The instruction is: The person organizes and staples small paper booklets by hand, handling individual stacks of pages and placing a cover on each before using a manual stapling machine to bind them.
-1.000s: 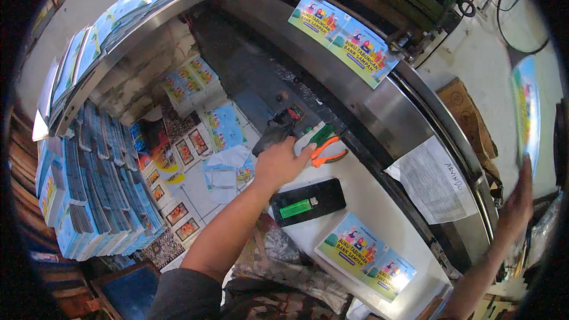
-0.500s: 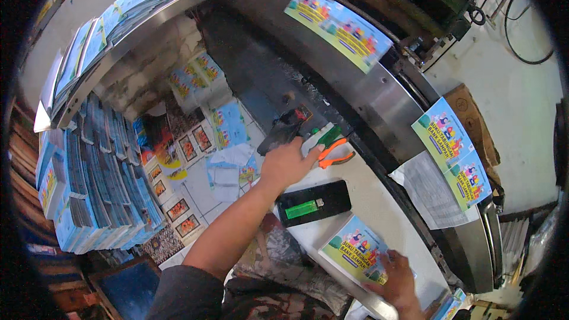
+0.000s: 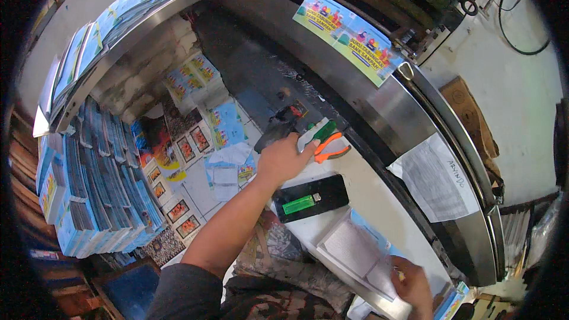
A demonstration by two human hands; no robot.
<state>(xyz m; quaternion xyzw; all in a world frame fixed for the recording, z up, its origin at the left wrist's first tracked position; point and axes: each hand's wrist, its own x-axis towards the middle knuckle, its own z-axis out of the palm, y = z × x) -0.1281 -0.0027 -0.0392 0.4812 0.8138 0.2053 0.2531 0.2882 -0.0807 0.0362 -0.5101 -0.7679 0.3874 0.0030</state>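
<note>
My left hand (image 3: 283, 161) lies at the table's far edge, thumb and fingers apart, beside a green-and-white tool (image 3: 323, 130) and orange-handled pliers (image 3: 332, 147). Whether its fingertips touch the tool is hard to see. Lower right, my right hand (image 3: 413, 287) is partly blurred, its fingers curled at the edge of a printed sheet (image 3: 349, 248) whose pale grey, plain side faces up. This sheet sits over a small stack, with a blurred blue strip along its far side. A black phone (image 3: 312, 198) with a green lighter (image 3: 300, 204) on it lies between my hands.
Along a metal rail (image 3: 379, 99) hangs a colourful printed cover sheet (image 3: 348, 35). Farther right, a white paper (image 3: 435, 181) is fixed to the metal. Tall stacks of blue booklets (image 3: 98, 189) stand on the left. A black bag (image 3: 277, 131) is beside my left hand.
By my right hand, the colourful cover face has given way to a plain grey face. The cover sheet on the rail's right has gone; another has shifted slightly right. My left hand stays put.
</note>
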